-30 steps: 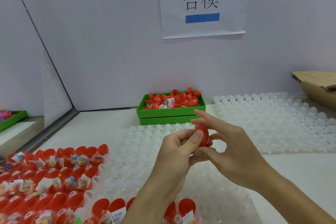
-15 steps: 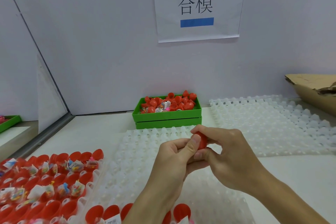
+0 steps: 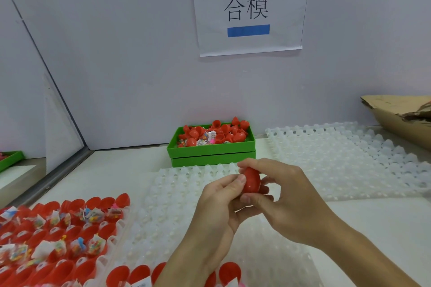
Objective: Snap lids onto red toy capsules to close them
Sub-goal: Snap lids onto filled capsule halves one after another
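Observation:
A red egg-shaped capsule (image 3: pixel 251 180) is held upright between both hands above the white plastic tray (image 3: pixel 177 196). My left hand (image 3: pixel 219 207) grips it from the left, thumb against its side. My right hand (image 3: pixel 282 196) curls round it from the right, fingers over the top and under the bottom. Several open red capsule halves (image 3: pixel 70 235) with small packed toys stand in a tray at the lower left. More open halves (image 3: pixel 140 274) line the bottom edge.
A green bin (image 3: pixel 211 152) heaped with red lids and toy packets stands at the back by the wall. Another white cell tray (image 3: pixel 349 161) lies to the right, with a cardboard box (image 3: pixel 401 119) beyond it. A second green bin (image 3: pixel 10 158) shows at the far left.
My right hand has closed down over the capsule, its fingers curling over the top. Both hands have sunk slightly toward the tray.

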A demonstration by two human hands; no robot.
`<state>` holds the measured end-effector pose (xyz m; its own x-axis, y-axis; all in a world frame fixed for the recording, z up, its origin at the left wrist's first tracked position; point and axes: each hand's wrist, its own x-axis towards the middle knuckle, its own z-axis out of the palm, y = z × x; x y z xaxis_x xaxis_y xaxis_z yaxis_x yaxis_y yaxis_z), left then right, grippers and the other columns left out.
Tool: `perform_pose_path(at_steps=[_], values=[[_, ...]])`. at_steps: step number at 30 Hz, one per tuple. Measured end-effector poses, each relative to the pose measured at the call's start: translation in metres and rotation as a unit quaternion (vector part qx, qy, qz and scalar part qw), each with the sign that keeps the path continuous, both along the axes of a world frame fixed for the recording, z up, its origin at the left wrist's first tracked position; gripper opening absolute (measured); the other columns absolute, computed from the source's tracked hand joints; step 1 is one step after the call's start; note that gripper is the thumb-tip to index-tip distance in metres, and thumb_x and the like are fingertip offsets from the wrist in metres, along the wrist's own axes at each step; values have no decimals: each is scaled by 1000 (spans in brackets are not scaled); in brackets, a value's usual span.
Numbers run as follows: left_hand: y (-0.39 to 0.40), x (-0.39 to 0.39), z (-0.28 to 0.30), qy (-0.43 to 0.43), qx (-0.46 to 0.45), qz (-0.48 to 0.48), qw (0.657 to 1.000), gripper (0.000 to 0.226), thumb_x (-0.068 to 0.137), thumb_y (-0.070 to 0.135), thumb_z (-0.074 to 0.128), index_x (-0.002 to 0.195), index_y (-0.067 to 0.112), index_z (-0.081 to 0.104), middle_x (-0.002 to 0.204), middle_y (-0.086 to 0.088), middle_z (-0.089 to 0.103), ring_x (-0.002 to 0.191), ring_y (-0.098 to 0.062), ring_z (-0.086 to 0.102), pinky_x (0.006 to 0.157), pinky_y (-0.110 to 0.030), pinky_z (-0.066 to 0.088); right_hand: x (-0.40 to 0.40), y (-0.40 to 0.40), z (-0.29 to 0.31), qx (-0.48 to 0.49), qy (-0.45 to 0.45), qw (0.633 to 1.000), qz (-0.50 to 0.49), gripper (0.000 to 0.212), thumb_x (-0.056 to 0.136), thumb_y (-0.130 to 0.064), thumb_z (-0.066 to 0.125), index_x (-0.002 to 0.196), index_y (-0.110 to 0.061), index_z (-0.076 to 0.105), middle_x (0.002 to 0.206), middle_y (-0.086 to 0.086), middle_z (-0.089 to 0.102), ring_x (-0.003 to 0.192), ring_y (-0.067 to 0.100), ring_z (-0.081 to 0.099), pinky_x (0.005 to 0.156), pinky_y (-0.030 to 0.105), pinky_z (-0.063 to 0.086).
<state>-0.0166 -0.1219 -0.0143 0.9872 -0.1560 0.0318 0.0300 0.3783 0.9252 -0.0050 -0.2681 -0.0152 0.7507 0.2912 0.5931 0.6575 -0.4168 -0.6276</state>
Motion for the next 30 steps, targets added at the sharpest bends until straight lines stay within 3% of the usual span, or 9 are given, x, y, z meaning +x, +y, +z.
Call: perform_pose_path(at_steps=[6, 9, 12, 17, 22, 26, 30], values=[[2, -3, 2, 16, -57, -2, 998, 36, 81, 23, 60, 93, -8, 73, 92, -31, 70, 86, -37, 72, 76, -38, 61, 0, -4, 2, 28, 54, 998, 15, 81, 77, -9, 81, 141, -44, 44, 119, -24, 64, 117, -6, 56, 89, 13, 48], [2, -5, 4, 24, -100, -20, 994, 35, 83, 23, 58, 90, -8, 75, 93, -31, 70, 86, -35, 72, 79, -40, 61, 0, -4, 5, 60, 55, 997, 16, 67, 77, -8, 82, 132, -38, 56, 113, -24, 68, 114, -2, 60, 86, 17, 51], [0, -6, 3, 34, -106, -12, 994, 41, 85, 23, 57, 100, -13, 70, 99, -34, 69, 97, -38, 71, 84, -44, 60, -1, -2, 7, 74, 43, 996, 8, 53, 76, -7, 82, 117, -36, 66, 103, -23, 71, 105, 2, 65, 84, 19, 53], [-1, -1, 0, -14, -8, 18, 1000, 45, 79, 33, 65, 107, -2, 70, 94, -22, 74, 88, -32, 74, 74, -36, 61, 0, -1, 7, 83, 10, 996, -26, 52, 74, -5, 83, 113, -35, 67, 97, -24, 72, 98, 2, 67, 80, 21, 55], [1, -1, -2, -93, 46, 82, 991, 32, 75, 18, 70, 105, 9, 71, 89, -13, 77, 87, -24, 75, 71, -24, 59, 1, -5, 7, 95, 20, 995, 10, 43, 77, -8, 81, 113, -28, 69, 100, -19, 73, 98, 5, 69, 79, 21, 57], [1, -2, -2, -141, 131, 135, 972, 34, 80, 3, 73, 109, 22, 70, 89, 2, 78, 82, -18, 76, 74, -23, 60, 6, -9, 8, 160, 57, 985, 15, 24, 79, -3, 77, 92, -22, 71, 89, -3, 76, 85, 17, 74, 78, 35, 60], [1, -2, -3, -178, 166, 171, 955, 39, 78, -7, 74, 100, 24, 75, 87, 3, 78, 81, -19, 76, 75, -25, 60, 4, -5, 10, 169, 56, 984, 5, 37, 77, 4, 77, 90, -30, 74, 87, -7, 77, 83, 12, 74, 78, 29, 60]])
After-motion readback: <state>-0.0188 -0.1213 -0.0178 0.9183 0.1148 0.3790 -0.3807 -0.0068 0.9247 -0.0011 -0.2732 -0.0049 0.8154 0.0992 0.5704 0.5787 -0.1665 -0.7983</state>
